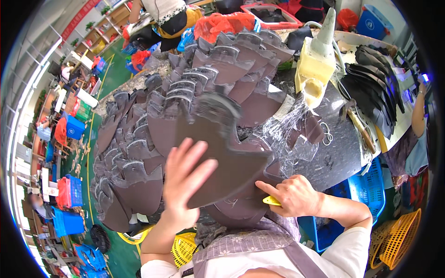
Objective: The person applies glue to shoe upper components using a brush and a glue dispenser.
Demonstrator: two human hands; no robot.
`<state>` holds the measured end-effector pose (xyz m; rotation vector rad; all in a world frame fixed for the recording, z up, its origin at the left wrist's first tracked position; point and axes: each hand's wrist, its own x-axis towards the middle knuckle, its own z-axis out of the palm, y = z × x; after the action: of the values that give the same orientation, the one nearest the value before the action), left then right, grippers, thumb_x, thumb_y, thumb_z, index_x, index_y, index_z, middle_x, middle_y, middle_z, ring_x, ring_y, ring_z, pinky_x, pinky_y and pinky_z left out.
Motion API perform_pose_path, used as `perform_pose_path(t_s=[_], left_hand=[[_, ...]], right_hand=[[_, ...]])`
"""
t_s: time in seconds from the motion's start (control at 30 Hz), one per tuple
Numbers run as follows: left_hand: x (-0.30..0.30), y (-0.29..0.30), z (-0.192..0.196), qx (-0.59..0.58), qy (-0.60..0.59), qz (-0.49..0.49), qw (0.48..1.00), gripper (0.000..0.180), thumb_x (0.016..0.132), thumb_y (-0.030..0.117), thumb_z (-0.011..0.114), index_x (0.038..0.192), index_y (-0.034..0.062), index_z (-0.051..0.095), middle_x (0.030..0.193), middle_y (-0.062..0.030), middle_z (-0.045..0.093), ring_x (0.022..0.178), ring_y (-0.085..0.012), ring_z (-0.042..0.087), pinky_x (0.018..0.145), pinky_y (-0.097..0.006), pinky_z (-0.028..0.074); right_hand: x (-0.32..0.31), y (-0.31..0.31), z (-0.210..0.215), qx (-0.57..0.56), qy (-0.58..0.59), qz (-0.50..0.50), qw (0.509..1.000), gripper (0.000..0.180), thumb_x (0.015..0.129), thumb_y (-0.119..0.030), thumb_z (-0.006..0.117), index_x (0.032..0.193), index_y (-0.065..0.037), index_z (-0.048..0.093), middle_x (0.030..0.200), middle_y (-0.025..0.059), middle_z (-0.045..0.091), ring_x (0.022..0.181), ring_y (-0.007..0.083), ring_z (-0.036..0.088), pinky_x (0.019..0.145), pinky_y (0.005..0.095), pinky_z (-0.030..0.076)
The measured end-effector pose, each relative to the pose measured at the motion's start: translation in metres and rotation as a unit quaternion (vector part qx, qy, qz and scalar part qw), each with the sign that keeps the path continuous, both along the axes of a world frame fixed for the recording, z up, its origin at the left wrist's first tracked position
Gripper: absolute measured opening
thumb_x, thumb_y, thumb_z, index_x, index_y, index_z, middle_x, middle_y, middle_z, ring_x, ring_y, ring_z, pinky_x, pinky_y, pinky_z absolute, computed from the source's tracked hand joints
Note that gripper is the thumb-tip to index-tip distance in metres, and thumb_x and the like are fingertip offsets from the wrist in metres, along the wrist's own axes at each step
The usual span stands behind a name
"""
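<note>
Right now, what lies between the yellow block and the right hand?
In the head view, whitish threads and brown scraps lie near the yellow block, then dark tabletop toward the right hand.

We've got a flat dark-brown piece (232, 173) around the middle, kinda blurry, with a curved near edge, a notch on the right and a greyish far end. Our small yellow tool (271, 200) sits to its near right, mostly covered.
</note>
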<state>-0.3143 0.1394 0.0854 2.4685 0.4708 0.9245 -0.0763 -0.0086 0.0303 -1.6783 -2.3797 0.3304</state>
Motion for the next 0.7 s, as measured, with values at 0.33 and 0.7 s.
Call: perform_pose_path(t_s=[0.33, 0.7], left_hand=[[0.015, -0.003, -0.072, 0.070, 0.242, -0.071, 0.965, 0.074, 0.058, 0.005, 0.071, 0.130, 0.0208, 0.056, 0.145, -0.0054, 0.041, 0.137, -0.0312, 0.033, 0.108, -0.066, 0.013], [0.013, -0.003, -0.081, 0.048, 0.177, -0.045, 0.982, 0.070, 0.055, 0.010, 0.072, 0.123, 0.0199, 0.062, 0.138, -0.0063, 0.050, 0.133, -0.0315, 0.039, 0.108, -0.062, 0.016]], right_hand=[[0.043, 0.029, 0.032, 0.052, 0.619, -0.171, 0.765, 0.023, 0.085, -0.012, 0.065, 0.102, -0.005, 0.050, 0.092, 0.0047, 0.059, 0.083, 0.0130, 0.058, 0.075, 0.0282, 0.047], [0.036, 0.087, -0.026, -0.009, 0.538, -0.205, 0.818, 0.019, 0.089, -0.019, 0.063, 0.095, -0.002, 0.056, 0.088, 0.0073, 0.063, 0.081, 0.0104, 0.057, 0.071, 0.0254, 0.047]])
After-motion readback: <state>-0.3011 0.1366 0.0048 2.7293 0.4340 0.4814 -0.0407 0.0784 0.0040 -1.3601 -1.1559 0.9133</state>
